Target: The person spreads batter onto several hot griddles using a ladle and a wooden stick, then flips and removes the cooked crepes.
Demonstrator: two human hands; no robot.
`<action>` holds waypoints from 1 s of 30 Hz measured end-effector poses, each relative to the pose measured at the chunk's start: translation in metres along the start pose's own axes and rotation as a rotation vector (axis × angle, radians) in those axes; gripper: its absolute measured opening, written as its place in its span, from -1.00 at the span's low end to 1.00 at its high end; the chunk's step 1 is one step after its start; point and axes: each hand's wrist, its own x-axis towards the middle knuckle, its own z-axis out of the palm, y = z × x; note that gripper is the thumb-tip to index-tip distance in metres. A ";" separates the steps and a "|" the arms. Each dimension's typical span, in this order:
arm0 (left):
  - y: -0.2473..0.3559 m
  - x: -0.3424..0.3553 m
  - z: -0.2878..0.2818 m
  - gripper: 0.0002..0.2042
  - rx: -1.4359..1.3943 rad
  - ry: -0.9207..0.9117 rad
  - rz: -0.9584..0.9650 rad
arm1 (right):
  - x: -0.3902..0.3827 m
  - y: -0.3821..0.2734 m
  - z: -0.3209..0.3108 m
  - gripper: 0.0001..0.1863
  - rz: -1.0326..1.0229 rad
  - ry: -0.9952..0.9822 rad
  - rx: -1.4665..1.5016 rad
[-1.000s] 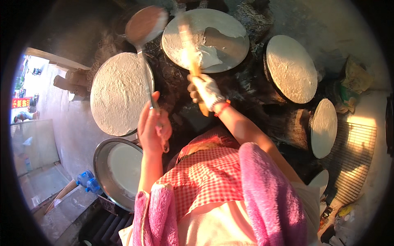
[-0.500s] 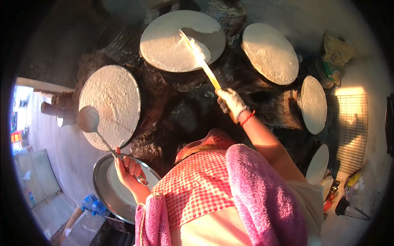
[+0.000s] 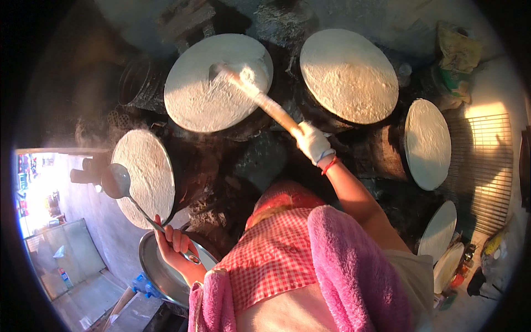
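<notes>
My right hand (image 3: 313,144), in a pale glove with a red cord at the wrist, grips the handle of a long wooden spreader (image 3: 274,112). The spreader's far end, smeared by motion, lies on white batter (image 3: 193,91) covering a round griddle at the far middle. A small dark patch shows beside that end, with a thick blob of batter nearby. My bare left hand (image 3: 178,249) is closed round the handle of a metal ladle (image 3: 116,181). The ladle's bowl hangs over the left edge of a batter-coated round griddle (image 3: 145,174).
Below my left hand stands a wide metal basin (image 3: 157,274), partly hidden. Other batter-coated round griddles stand far right (image 3: 349,74) and right (image 3: 428,145). Pale discs (image 3: 438,232) lie nearer on the right, by a wire rack (image 3: 487,171). Sacks (image 3: 458,61) stand at the back right.
The spreader's end has swept across the far griddle, and batter now covers most of the dark bare area. The whole view has shifted. My left hand keeps the ladle raised.
</notes>
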 end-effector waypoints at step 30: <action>0.033 0.002 -0.010 -0.65 0.384 0.406 -0.131 | 0.049 -0.137 0.025 -0.62 0.530 -0.187 0.805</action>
